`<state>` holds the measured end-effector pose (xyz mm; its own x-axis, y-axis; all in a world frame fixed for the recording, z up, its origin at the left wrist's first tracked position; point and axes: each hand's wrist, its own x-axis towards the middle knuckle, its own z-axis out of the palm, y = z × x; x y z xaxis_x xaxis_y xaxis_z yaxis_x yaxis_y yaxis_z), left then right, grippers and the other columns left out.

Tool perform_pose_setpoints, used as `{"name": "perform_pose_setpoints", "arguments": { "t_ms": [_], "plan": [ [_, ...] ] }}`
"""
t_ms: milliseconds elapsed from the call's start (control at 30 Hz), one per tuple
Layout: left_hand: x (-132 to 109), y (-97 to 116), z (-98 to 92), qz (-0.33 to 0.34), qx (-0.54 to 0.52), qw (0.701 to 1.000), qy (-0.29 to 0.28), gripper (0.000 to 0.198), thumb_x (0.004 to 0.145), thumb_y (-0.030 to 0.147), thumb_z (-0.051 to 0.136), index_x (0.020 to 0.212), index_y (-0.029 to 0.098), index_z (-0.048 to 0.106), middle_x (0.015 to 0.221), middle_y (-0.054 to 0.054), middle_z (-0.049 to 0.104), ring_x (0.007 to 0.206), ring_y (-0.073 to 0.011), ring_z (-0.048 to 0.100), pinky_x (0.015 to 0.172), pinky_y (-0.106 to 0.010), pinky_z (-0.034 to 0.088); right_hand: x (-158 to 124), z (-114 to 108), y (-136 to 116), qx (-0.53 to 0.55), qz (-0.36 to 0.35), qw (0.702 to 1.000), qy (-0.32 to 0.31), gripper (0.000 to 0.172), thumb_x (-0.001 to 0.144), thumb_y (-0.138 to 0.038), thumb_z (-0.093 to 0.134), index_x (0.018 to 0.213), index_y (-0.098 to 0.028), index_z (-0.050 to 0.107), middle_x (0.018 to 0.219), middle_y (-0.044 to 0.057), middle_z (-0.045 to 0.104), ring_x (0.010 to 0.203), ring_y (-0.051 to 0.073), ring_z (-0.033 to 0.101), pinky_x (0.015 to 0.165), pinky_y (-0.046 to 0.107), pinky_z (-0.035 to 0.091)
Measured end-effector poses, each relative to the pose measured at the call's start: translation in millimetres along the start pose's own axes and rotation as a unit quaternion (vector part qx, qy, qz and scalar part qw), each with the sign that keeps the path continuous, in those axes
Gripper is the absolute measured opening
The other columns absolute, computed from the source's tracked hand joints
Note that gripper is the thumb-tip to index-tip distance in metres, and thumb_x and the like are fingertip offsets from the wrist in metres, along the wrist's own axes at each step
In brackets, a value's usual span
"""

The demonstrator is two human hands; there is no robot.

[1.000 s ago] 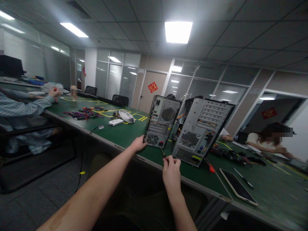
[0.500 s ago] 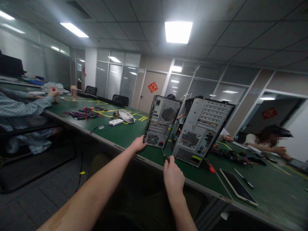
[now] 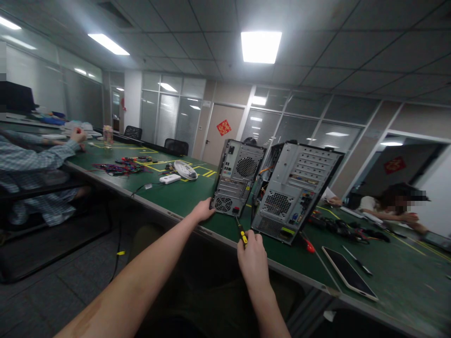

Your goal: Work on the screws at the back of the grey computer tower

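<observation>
A smaller computer case (image 3: 235, 180) stands upright, its back with fan grilles and ports turned toward me. My left hand (image 3: 203, 211) grips its lower left edge, with the fingertips hidden behind the side. In my right hand (image 3: 254, 253) is a screwdriver (image 3: 242, 233) with a black and yellow handle. Its shaft points up and away, the tip at the lower right corner of the case's back; whether it sits in a screw is too small to tell. Close by on the right stands a larger computer case (image 3: 287, 192), also back side toward me.
On the green table (image 3: 169, 203) lie a white power strip (image 3: 169, 179), a white basket (image 3: 185, 170) and bundled wires (image 3: 116, 168). To the right are a red-handled tool (image 3: 309, 246), a tablet (image 3: 347, 272), a pen-like tool (image 3: 357, 260) and black cables (image 3: 341, 225). People sit at both sides.
My right hand has shifted slightly and turned around the screwdriver, so more of the yellow handle shows. My left hand and both cases have stayed in place.
</observation>
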<state>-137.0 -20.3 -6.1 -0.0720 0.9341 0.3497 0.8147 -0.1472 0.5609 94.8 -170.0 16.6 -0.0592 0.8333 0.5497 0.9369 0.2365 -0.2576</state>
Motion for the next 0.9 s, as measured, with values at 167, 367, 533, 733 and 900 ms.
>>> {"name": "perform_pose_setpoints", "arguments": {
  "t_ms": [167, 367, 533, 733, 900],
  "plan": [
    [0.0, 0.4, 0.2, -0.003, 0.004, 1.000, -0.001, 0.051, 0.088, 0.032, 0.067, 0.135, 0.015, 0.054, 0.130, -0.016, 0.068, 0.122, -0.0272, 0.064, 0.101, -0.032, 0.048, 0.6, 7.8, 8.1, 0.008, -0.019, 1.000, 0.017, 0.013, 0.098, -0.021, 0.052, 0.108, -0.019, 0.061, 0.082, 0.004, 0.062, 0.074, 0.020, 0.064, 0.063, 0.027, 0.041],
    [0.2, 1.1, 0.0, -0.003, 0.001, 1.000, -0.002, 0.048, 0.087, 0.032, 0.068, 0.131, 0.016, 0.056, 0.129, -0.016, 0.068, 0.120, -0.0268, 0.065, 0.100, -0.032, 0.048, -7.8, 16.0, 11.8, 0.103, -0.056, 0.990, 0.085, 0.017, 0.097, -0.030, 0.053, 0.097, -0.019, 0.065, 0.104, 0.010, 0.061, 0.084, 0.021, 0.066, 0.074, 0.031, 0.050],
    [0.7, 1.1, 0.0, 0.004, -0.005, 1.000, -0.004, 0.045, 0.087, 0.032, 0.067, 0.128, 0.017, 0.058, 0.126, -0.015, 0.070, 0.117, -0.0265, 0.067, 0.098, -0.032, 0.050, -20.6, 30.0, 17.3, 0.141, -0.074, 0.980, 0.120, 0.027, 0.095, -0.030, 0.051, 0.114, -0.017, 0.065, 0.113, 0.012, 0.059, 0.089, 0.023, 0.068, 0.076, 0.034, 0.056],
    [0.5, 1.2, -0.7, 0.000, -0.004, 1.000, -0.005, 0.046, 0.087, 0.032, 0.067, 0.129, 0.017, 0.057, 0.129, -0.015, 0.068, 0.118, -0.0261, 0.066, 0.099, -0.032, 0.049, -30.7, 47.3, 29.9, 0.179, -0.127, 0.961, 0.167, 0.029, 0.101, -0.032, 0.050, 0.118, -0.017, 0.066, 0.107, 0.011, 0.063, 0.093, 0.021, 0.067, 0.084, 0.035, 0.057],
    [-0.9, 2.1, -2.9, -0.004, -0.006, 1.000, -0.007, 0.047, 0.087, 0.032, 0.067, 0.131, 0.017, 0.057, 0.130, -0.015, 0.068, 0.119, -0.0258, 0.066, 0.099, -0.031, 0.049, -34.3, 54.6, 34.2, 0.199, -0.146, 0.948, 0.203, 0.027, 0.099, -0.030, 0.055, 0.117, -0.017, 0.069, 0.116, 0.014, 0.063, 0.105, 0.022, 0.067, 0.092, 0.036, 0.057]
  ]
}}
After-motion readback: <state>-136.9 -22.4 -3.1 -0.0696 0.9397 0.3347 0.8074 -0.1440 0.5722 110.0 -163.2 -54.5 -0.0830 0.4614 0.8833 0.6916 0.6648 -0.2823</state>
